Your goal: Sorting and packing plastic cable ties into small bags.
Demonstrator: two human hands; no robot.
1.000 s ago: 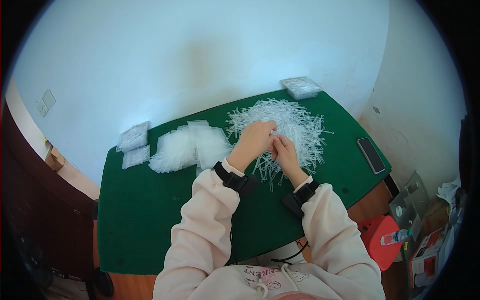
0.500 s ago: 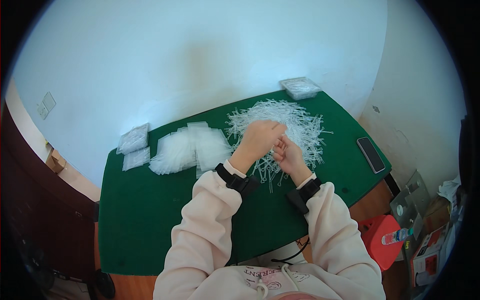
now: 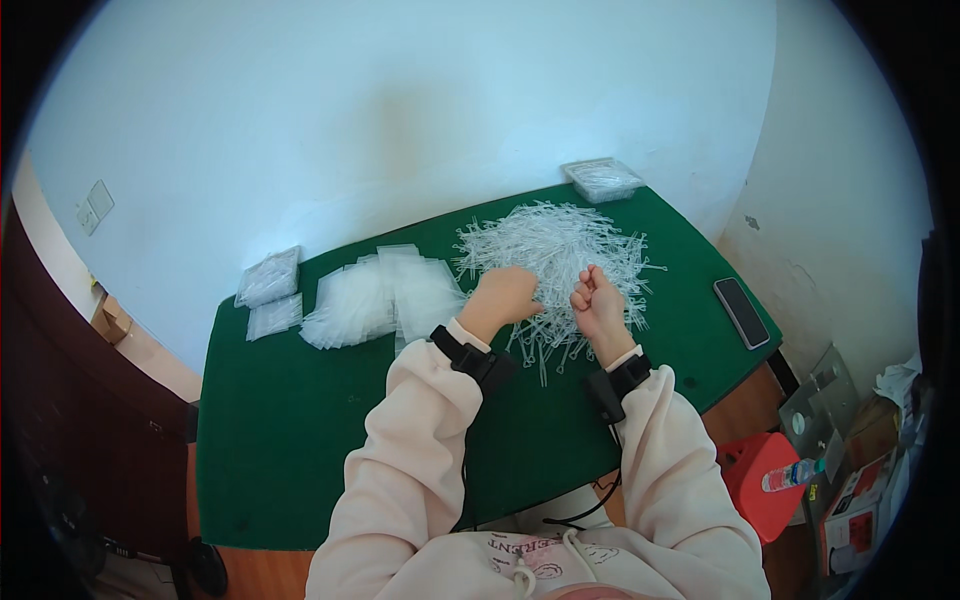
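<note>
At one o'clock on my green bench [image 3: 300, 430], clear plastic sticks [image 3: 570, 235] lie heaped; over their near side my left hand [image 3: 503, 297] and right hand [image 3: 600, 312] stay apart from each other, fingers curled, grip I can't tell. Wide green surface reaches the eight-o'clock edge; a phone [image 3: 742, 312] lies near three's.

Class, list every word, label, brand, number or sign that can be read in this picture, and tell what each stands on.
Pale sweatshirt: dark lettering on the front, partly legible; wording not copied out.
Bottle on the red stool: label too small to read.
Red-and-white box: print too small to read.
Clear plastic pieces and clear bags: no writing visible.
</note>
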